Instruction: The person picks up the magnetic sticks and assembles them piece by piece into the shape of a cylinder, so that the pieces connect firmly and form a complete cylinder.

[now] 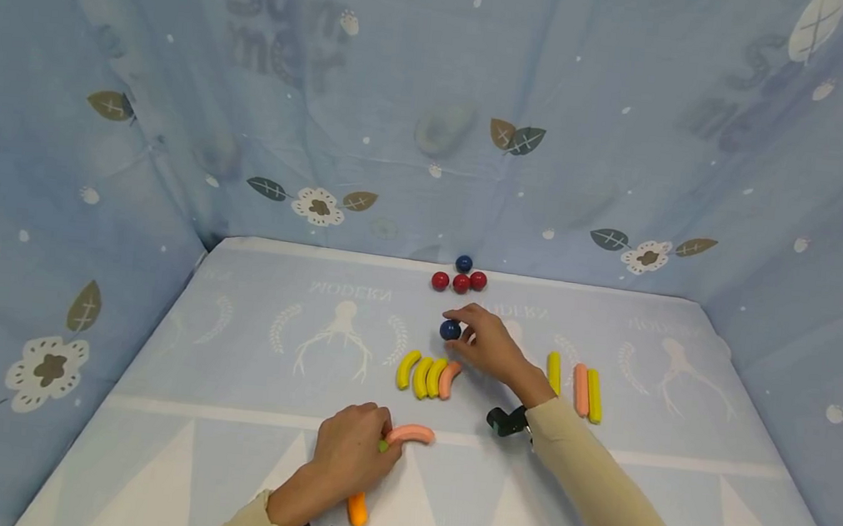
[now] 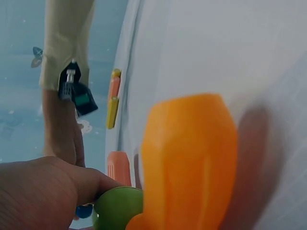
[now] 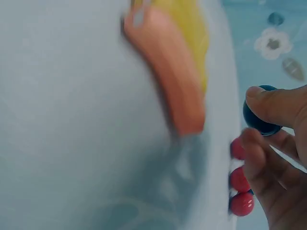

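My right hand [image 1: 490, 343] pinches a glossy dark blue ball [image 1: 450, 330] between thumb and fingers, above the table behind the row of curved pieces. In the right wrist view, the thumb lies across this blue ball [image 3: 261, 110]. My left hand [image 1: 354, 444] grips a small rounded green piece [image 2: 117, 208], mostly covered by the fingers in the head view. Just beyond those fingertips lies a curved pink piece [image 1: 411, 434]. An orange piece [image 1: 357, 510] is under the left wrist, looming large in the left wrist view.
Three yellow curved pieces [image 1: 421, 377] and a pink one [image 1: 449, 380] lie in a row. Three red balls [image 1: 461, 283] and another blue ball [image 1: 463, 263] sit at the back edge. Yellow sticks [image 1: 595, 396] and a pink stick [image 1: 581, 390] lie right of my right forearm.
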The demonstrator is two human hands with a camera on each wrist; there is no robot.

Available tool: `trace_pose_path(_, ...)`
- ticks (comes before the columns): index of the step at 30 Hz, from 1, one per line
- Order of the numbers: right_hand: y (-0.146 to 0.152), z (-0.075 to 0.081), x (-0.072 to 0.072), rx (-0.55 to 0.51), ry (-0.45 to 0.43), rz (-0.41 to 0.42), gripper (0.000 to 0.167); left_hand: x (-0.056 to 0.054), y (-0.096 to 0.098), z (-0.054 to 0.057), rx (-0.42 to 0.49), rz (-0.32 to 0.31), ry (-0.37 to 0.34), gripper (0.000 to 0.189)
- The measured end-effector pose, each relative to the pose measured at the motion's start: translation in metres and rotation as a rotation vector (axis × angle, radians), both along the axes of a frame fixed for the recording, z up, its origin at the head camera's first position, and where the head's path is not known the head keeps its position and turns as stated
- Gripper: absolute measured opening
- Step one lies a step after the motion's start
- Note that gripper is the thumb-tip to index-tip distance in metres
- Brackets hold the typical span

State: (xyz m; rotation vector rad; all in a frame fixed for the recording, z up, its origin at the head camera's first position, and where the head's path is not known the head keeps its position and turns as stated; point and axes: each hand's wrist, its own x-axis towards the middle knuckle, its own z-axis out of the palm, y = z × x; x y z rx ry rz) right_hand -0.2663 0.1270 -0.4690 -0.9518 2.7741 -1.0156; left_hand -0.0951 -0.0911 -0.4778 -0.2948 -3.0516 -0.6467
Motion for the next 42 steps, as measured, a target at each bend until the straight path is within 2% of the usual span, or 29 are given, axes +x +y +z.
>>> trace_pose_path(8, 0.009, 0.010, 0.039, -0.138, -0.035, 0.124, 0.042, -0.002, -0.003, 0.000, 0.013, 0.010, -0.028, 0.024)
trace_pose_path(14, 0.012, 0.015, 0.064, -0.190, -0.030, 0.184, 0.043, -0.003, -0.004, 0.000, 0.020, 0.011, -0.043, 0.023)
trace_pose_path(18, 0.014, 0.011, 0.078, -0.200, -0.033, 0.210, 0.046, -0.004, -0.005, 0.000, 0.030, 0.017, -0.036, 0.023)
trace_pose_path(23, 0.015, -0.004, 0.094, -0.157, -0.038, 0.264, 0.040, -0.004, -0.006, -0.002, 0.019, 0.034, 0.004, 0.024)
trace_pose_path(27, 0.013, -0.013, 0.101, -0.124, -0.052, 0.268, 0.039, -0.004, -0.006, -0.003, 0.013, 0.041, 0.006, 0.025)
trace_pose_path(35, 0.008, -0.018, 0.105, -0.102, -0.099, 0.284, 0.036, -0.004, -0.005, -0.003, 0.004, 0.053, -0.006, 0.026)
trace_pose_path(40, 0.006, -0.020, 0.106, -0.091, -0.084, 0.284, 0.036, -0.005, -0.006, -0.002, 0.004, 0.047, -0.014, 0.023)
trace_pose_path(42, 0.004, -0.021, 0.106, -0.092, -0.073, 0.295, 0.036, -0.005, -0.006, -0.002, 0.013, 0.021, -0.019, 0.018)
